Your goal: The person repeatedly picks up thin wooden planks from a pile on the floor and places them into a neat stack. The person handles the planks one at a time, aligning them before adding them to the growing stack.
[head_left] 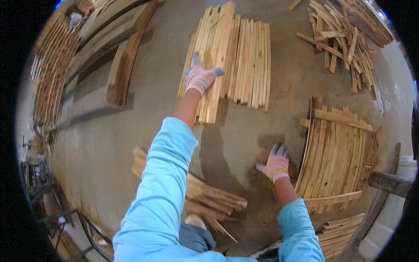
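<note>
My left hand (201,77), in a pink and grey work glove, reaches far forward with its thumb and fingers spread. It is over or on the wide pale board (221,48) that lies along a stack of wooden slats (253,61); whether it presses on the wood I cannot tell. My right hand (277,163), gloved alike with a yellow band at the wrist, is held over the floor with its fingers apart and nothing in them. Nearest to it on the right is a pile of planks (334,157) with loose crosspieces over its ends.
Loose planks (209,196) lie near my feet. A jumbled heap of offcuts (340,48) is at the far right. Long heavy beams (118,74) lie at the far left, beside stacked strips (52,83). A wooden post and rail (390,184) stand at the right edge.
</note>
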`<action>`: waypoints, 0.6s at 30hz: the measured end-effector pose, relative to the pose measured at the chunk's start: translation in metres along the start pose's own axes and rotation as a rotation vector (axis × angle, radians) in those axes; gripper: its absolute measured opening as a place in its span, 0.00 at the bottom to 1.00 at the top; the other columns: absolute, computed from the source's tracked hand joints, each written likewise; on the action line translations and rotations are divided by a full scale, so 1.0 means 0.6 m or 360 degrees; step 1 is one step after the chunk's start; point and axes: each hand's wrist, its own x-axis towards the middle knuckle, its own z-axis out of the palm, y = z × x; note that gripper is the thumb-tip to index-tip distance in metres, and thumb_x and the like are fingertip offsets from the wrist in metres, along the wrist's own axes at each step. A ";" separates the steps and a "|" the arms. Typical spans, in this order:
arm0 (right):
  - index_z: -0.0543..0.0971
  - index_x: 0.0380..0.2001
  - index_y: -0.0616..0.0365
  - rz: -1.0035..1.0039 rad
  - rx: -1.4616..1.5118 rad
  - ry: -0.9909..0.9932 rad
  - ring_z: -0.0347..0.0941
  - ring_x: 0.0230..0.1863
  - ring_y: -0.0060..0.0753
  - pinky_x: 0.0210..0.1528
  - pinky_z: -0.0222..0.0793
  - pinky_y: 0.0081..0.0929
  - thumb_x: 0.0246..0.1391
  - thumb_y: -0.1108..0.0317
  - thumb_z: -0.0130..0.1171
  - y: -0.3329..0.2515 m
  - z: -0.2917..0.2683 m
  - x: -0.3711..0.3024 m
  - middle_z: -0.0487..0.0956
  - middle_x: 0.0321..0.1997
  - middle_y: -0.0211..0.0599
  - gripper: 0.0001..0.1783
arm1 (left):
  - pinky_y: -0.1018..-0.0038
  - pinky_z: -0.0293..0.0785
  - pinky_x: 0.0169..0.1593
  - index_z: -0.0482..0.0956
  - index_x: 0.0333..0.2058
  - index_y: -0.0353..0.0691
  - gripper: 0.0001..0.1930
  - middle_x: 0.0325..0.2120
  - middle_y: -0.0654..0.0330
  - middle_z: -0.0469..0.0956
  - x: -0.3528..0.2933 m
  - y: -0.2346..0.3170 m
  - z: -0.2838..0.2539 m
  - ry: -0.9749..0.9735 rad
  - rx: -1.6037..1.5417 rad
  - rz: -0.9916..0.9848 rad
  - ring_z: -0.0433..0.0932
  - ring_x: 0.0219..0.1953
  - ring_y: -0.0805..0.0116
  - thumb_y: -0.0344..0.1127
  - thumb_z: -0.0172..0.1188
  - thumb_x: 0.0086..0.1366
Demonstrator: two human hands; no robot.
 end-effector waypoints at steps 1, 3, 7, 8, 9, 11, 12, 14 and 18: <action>0.41 0.74 0.65 -0.0038 0.0059 0.0021 0.41 0.78 0.61 0.74 0.48 0.54 0.38 0.31 0.71 -0.003 0.000 0.006 0.40 0.79 0.62 0.75 | 0.51 0.59 0.69 0.41 0.74 0.61 0.66 0.66 0.40 0.62 0.024 0.003 -0.008 -0.0002 -0.0022 0.0104 0.61 0.68 0.40 0.60 0.77 0.43; 0.39 0.73 0.68 0.0022 -0.0038 -0.0044 0.40 0.78 0.64 0.74 0.49 0.53 0.37 0.29 0.70 -0.003 -0.003 0.016 0.38 0.78 0.65 0.77 | 0.49 0.57 0.69 0.41 0.74 0.62 0.65 0.66 0.39 0.61 0.075 0.028 -0.014 0.0035 0.0141 0.0016 0.60 0.69 0.42 0.61 0.76 0.43; 0.38 0.72 0.72 0.0031 -0.0137 -0.0126 0.39 0.77 0.69 0.73 0.48 0.56 0.37 0.27 0.69 -0.011 -0.008 0.029 0.37 0.77 0.69 0.79 | 0.45 0.51 0.70 0.40 0.74 0.66 0.65 0.68 0.38 0.56 0.148 0.048 -0.004 0.0035 0.0250 -0.0080 0.54 0.71 0.41 0.64 0.75 0.43; 0.38 0.72 0.72 0.0007 -0.0128 -0.0097 0.39 0.77 0.69 0.73 0.48 0.57 0.37 0.27 0.69 -0.015 -0.009 0.030 0.38 0.77 0.70 0.79 | 0.45 0.50 0.70 0.40 0.74 0.66 0.65 0.69 0.38 0.55 0.166 0.055 0.006 0.0054 0.0293 -0.0084 0.53 0.71 0.41 0.65 0.75 0.43; 0.38 0.72 0.73 0.0004 -0.0137 -0.0092 0.39 0.77 0.70 0.73 0.48 0.57 0.38 0.27 0.68 -0.017 -0.011 0.033 0.38 0.77 0.70 0.79 | 0.43 0.47 0.71 0.40 0.74 0.67 0.65 0.71 0.37 0.49 0.183 0.057 0.014 0.0086 0.0287 -0.0045 0.50 0.73 0.39 0.64 0.75 0.43; 0.38 0.72 0.72 0.0019 -0.0173 -0.0133 0.38 0.77 0.70 0.73 0.47 0.57 0.39 0.27 0.68 -0.020 -0.013 0.036 0.37 0.77 0.70 0.78 | 0.43 0.45 0.72 0.41 0.74 0.67 0.65 0.72 0.36 0.46 0.201 0.056 0.046 0.0053 0.0424 -0.0109 0.47 0.73 0.38 0.66 0.74 0.43; 0.37 0.72 0.72 0.0031 -0.0192 -0.0167 0.37 0.78 0.70 0.74 0.47 0.57 0.40 0.27 0.67 -0.019 -0.014 0.037 0.36 0.77 0.70 0.78 | 0.42 0.44 0.72 0.41 0.74 0.66 0.64 0.72 0.36 0.45 0.206 0.055 0.060 0.0007 0.0482 -0.0143 0.46 0.74 0.38 0.67 0.73 0.43; 0.41 0.71 0.74 -0.0009 -0.0193 -0.0106 0.41 0.76 0.71 0.73 0.50 0.57 0.42 0.29 0.67 -0.014 -0.013 0.038 0.41 0.76 0.72 0.74 | 0.42 0.43 0.72 0.41 0.74 0.65 0.63 0.73 0.35 0.41 0.210 0.052 0.078 0.0033 0.0611 -0.0136 0.42 0.75 0.36 0.73 0.69 0.45; 0.48 0.71 0.74 -0.0149 0.0001 -0.0260 0.67 0.62 0.68 0.60 0.67 0.53 0.45 0.36 0.69 -0.001 -0.003 0.044 0.53 0.72 0.77 0.67 | 0.37 0.41 0.71 0.39 0.75 0.62 0.65 0.72 0.32 0.40 0.209 0.038 0.079 0.0032 0.0624 -0.0054 0.40 0.74 0.35 0.78 0.65 0.44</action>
